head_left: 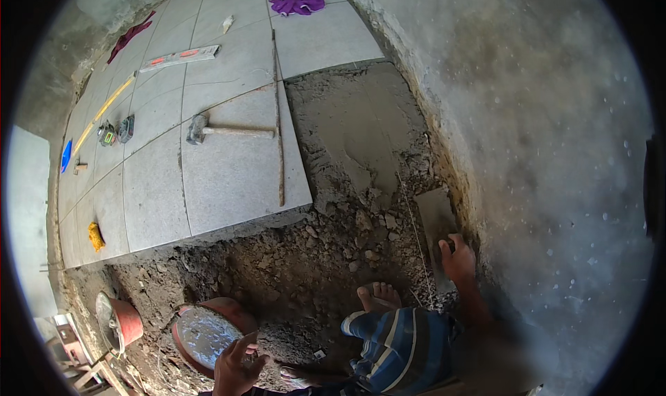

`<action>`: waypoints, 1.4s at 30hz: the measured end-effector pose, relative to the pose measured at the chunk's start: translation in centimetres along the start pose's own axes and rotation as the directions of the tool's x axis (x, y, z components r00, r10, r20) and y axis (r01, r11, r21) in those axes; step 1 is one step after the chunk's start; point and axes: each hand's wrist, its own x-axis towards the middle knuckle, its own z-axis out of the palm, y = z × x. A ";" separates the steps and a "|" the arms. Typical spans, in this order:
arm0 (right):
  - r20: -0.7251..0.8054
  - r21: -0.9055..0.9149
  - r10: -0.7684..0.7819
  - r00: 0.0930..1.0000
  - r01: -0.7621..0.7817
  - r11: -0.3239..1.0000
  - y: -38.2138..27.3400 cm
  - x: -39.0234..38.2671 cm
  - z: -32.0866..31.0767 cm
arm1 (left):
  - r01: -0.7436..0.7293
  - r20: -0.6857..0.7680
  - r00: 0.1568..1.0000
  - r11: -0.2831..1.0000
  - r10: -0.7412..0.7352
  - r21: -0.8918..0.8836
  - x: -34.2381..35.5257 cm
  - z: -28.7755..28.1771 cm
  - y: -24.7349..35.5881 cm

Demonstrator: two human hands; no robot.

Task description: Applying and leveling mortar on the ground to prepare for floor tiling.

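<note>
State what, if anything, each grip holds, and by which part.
The left grip holds nothing visible. The right grip is at the grey plate's edge; whether it holds it cannot be told.

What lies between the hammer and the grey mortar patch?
Head view: a thin rod by the hammer, then a narrow strip of pale tile beside the mortar.

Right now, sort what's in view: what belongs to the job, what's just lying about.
Likely in the job:
flat trowel at the right hand
bucket of grey mix beside the left hand
wet mortar
string
tiles
hammer

Seemingly lying about:
purple cloth
dark red cloth
yellow lump, use unclear
</note>
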 end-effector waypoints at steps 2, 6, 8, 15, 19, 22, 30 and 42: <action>-0.043 0.111 -0.098 0.994 0.102 0.988 -2.2 0.9 -1.7 | 0.050 -0.033 0.998 0.998 -0.052 -0.049 -0.6 -0.2 -0.1; -0.203 0.285 -0.342 0.918 0.389 0.876 -7.8 3.1 -4.7 | 0.056 -0.057 0.997 0.998 -0.053 0.037 -0.6 -0.4 0.2; -0.262 0.389 -0.336 0.905 0.418 0.821 -10.5 4.5 -4.8 | 0.161 -0.039 0.986 0.986 -0.159 0.037 -0.6 -0.5 0.3; -0.057 0.471 -0.573 0.817 0.528 0.706 -19.9 5.3 1.1 | 0.173 -0.401 0.905 0.984 -0.139 0.049 -7.6 -5.8 -5.7; 0.274 0.493 -0.747 0.606 0.578 0.650 -24.2 -2.5 1.6 | 0.381 -0.762 0.607 0.924 -0.225 0.031 -15.0 -9.4 -14.0; 0.375 0.508 -0.872 0.314 0.718 0.477 -28.3 -8.3 0.1 | 0.606 -0.792 0.481 0.795 -0.377 -0.011 -17.5 -7.7 -20.7; 0.757 -0.095 -0.651 -0.058 0.976 -0.198 -41.2 -19.0 -3.7 | -0.134 -0.431 0.541 0.431 -0.722 -0.892 -12.6 1.9 -31.4; 0.789 0.079 -0.612 -0.050 0.997 0.019 -45.6 -30.8 9.4 | -0.414 -0.463 0.419 0.289 -0.781 -0.863 -10.2 3.9 -30.2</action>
